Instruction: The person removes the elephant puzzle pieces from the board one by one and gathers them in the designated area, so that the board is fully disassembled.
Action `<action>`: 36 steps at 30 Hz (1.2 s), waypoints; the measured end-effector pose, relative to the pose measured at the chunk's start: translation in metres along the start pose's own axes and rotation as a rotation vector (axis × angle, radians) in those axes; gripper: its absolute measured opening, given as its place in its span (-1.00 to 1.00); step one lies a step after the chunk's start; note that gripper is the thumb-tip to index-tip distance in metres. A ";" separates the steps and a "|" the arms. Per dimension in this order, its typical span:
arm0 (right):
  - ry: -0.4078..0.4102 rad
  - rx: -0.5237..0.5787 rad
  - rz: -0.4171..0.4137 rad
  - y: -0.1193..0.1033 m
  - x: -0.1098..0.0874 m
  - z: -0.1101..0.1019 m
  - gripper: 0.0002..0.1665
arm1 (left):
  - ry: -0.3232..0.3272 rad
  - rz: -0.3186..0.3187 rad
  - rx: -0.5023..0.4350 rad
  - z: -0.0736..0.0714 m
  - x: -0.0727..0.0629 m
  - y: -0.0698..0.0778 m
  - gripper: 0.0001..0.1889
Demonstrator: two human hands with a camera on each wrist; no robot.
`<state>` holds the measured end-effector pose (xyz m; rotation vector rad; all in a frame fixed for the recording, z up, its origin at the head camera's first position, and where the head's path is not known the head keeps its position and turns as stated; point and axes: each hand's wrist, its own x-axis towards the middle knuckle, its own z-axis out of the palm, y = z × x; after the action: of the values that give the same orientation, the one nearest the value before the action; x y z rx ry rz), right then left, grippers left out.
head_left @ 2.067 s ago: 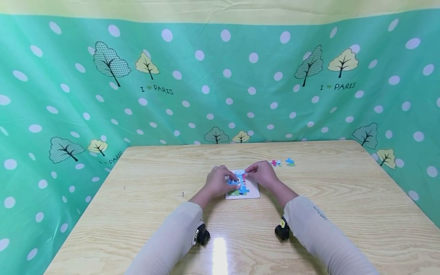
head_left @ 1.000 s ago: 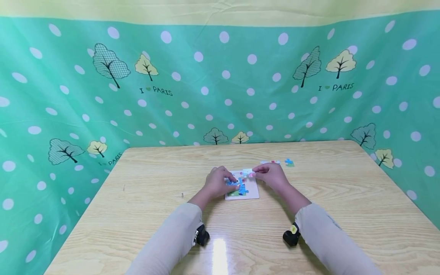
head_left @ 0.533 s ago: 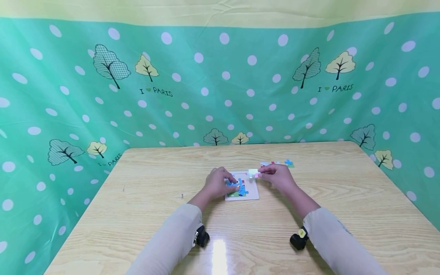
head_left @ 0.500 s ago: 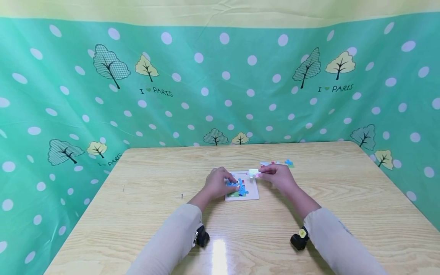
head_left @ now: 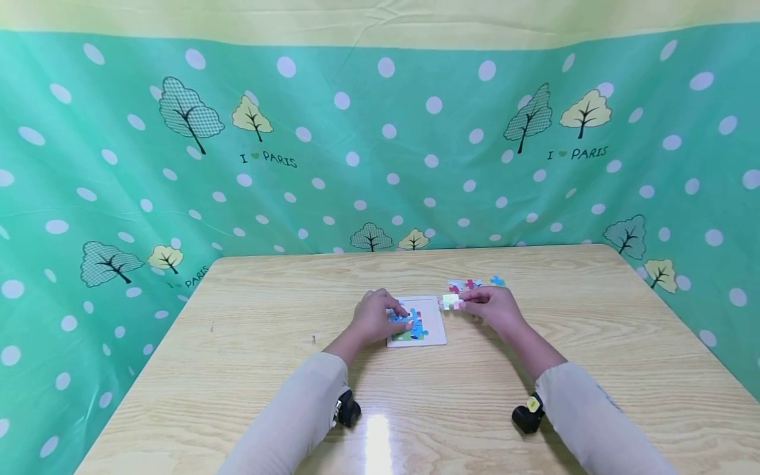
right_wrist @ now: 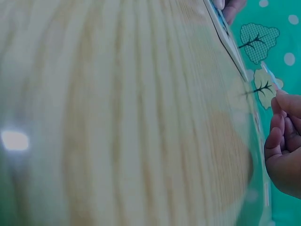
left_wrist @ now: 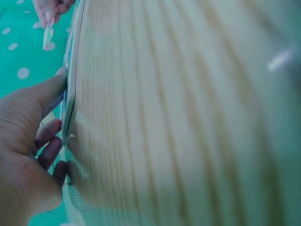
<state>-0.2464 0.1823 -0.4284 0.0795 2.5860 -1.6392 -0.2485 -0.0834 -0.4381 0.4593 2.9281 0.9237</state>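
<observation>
A white puzzle board (head_left: 436, 333) lies on the table, with joined jigsaw pieces (head_left: 417, 326) in blue, red and green on its left part. My left hand (head_left: 374, 316) rests on the board's left side, thumb and fingertips touching the pieces. Part of the joined picture is hidden under it. In the left wrist view, the left hand's lower fingers stand at the board edge (left_wrist: 70, 110). Just right of the board, my right hand (head_left: 494, 307) pinches a pale jigsaw piece (head_left: 450, 301) between thumb and finger. The right wrist view shows this piece (right_wrist: 270, 74) nearly edge-on, above the table.
Several loose jigsaw pieces (head_left: 463, 285) in pink, red and white lie behind the right hand, with a blue one (head_left: 497, 280) beside them. A tiny object (head_left: 314, 339) lies left of the board. A green dotted cloth (head_left: 380, 145) hangs behind the wooden table (head_left: 267, 330).
My right hand has moved right, off the top of the board, carrying the pale jigsaw piece. The left hand has stayed in place on the board.
</observation>
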 end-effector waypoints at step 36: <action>-0.003 -0.201 -0.060 0.019 0.025 -0.015 -0.78 | 0.002 0.001 -0.013 0.000 -0.001 0.000 -0.81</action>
<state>-0.2700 0.2043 -0.4412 -0.0128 2.7596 -1.3851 -0.2481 -0.0840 -0.4381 0.4590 2.9220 0.9431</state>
